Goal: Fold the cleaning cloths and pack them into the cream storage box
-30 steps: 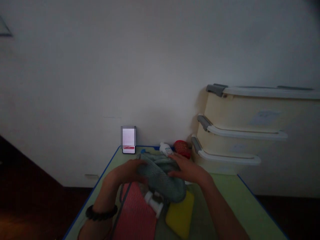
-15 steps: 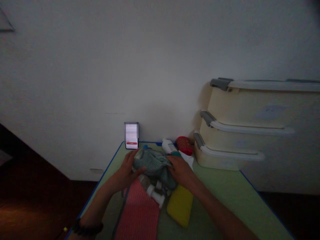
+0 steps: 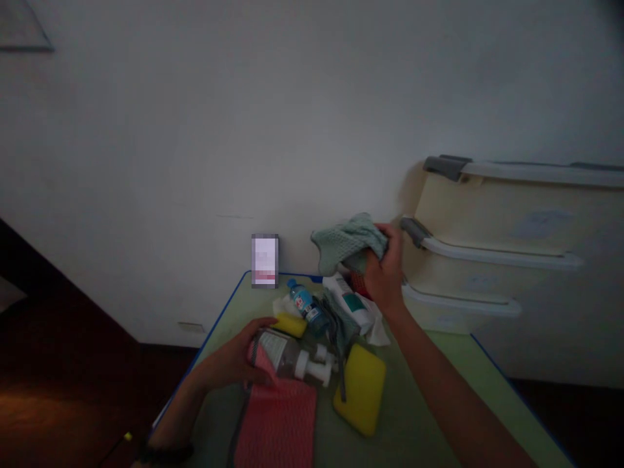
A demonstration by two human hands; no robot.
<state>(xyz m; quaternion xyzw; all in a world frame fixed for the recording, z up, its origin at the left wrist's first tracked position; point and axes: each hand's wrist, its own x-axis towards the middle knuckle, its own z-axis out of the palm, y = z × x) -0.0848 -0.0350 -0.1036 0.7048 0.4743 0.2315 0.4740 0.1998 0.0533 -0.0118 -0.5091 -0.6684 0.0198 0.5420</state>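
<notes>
My right hand raised higher than my left hand, closed in pinch, thumb on inner side, index finger bent across top, remaining fingers mostly hidden. Right forearm long, slanting up and leftward from bottom edge; right wrist nearly straight. Left hand low, fingers and thumb curved apart, firmness of grip unclear. Left forearm angling up and rightward.

Two hands were in view, one left hand and one right hand, along with at least three cloths, two yellow sponges, one blue-labelled bottle, one white bottle, at least one pump bottle, one phone, one partly hidden red container and three storage boxes.
</notes>
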